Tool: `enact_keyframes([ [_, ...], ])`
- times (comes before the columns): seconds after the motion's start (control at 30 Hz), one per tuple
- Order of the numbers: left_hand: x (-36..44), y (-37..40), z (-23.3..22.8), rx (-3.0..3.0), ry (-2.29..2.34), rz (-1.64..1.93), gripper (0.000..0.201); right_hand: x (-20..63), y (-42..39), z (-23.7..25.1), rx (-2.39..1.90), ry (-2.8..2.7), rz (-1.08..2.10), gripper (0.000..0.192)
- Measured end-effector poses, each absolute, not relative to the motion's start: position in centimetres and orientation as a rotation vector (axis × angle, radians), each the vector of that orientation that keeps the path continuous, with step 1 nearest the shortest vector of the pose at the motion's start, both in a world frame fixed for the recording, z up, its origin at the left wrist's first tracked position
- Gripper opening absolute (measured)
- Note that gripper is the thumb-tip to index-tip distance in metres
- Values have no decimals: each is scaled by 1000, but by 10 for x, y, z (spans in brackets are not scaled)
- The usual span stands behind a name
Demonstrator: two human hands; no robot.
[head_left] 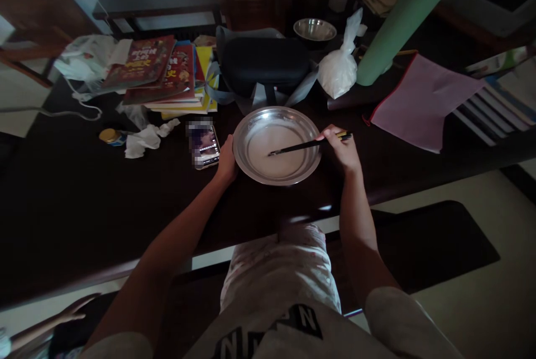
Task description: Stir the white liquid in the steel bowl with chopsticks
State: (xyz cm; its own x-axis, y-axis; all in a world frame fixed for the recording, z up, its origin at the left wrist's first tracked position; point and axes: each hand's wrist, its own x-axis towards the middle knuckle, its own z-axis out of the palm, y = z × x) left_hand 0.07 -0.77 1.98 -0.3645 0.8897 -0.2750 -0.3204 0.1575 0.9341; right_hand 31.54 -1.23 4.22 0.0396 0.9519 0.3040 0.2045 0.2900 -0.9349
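A shiny metal bowl (310,167) stands on the dark table near its front edge. Whitish liquid (268,147) covers its bottom. My left hand (227,159) grips the bowl's left rim. In my right hand (341,147) are dark chopsticks (297,147), held slanting over the right rim with their tips in the liquid. A lit phone (204,144) lies just left of my left hand. Behind the bowl to the right sits a knotted plastic bag of white powder (338,71).
A tall green bottle (410,24) rises at the back right, near a pink folder (427,102) and several books. Behind the bowl is a black case (266,63). Stacked books (159,71), crumpled tissue (144,140) and a small jar (111,137) lie left. Another person's hand (75,309) shows lower left.
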Motion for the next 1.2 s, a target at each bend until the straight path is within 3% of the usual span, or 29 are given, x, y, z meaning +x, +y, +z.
enact_keyframes([
  [0.17, 2, -7, 20, 622, 1428, 1451, 37, 319, -12, 41, -1210, -1277, 716, 52],
  [0.7, 2, -7, 20, 644, 1439, 1415, 38, 317, -9, 37, -1129, -1416, 797, 52],
  [0.87, 0, -6, 19, 661, 1473, 1424, 36, 322, -8, 35, -1186, -1256, 670, 53],
  [1.03, 0, -6, 17, 729, 1470, 1432, 32, 318, -9, 36, -1133, -1409, 844, 52],
  [1.2, 1, -6, 17, 660, 1447, 1446, 35, 319, -8, 36, -1170, -1296, 717, 52],
])
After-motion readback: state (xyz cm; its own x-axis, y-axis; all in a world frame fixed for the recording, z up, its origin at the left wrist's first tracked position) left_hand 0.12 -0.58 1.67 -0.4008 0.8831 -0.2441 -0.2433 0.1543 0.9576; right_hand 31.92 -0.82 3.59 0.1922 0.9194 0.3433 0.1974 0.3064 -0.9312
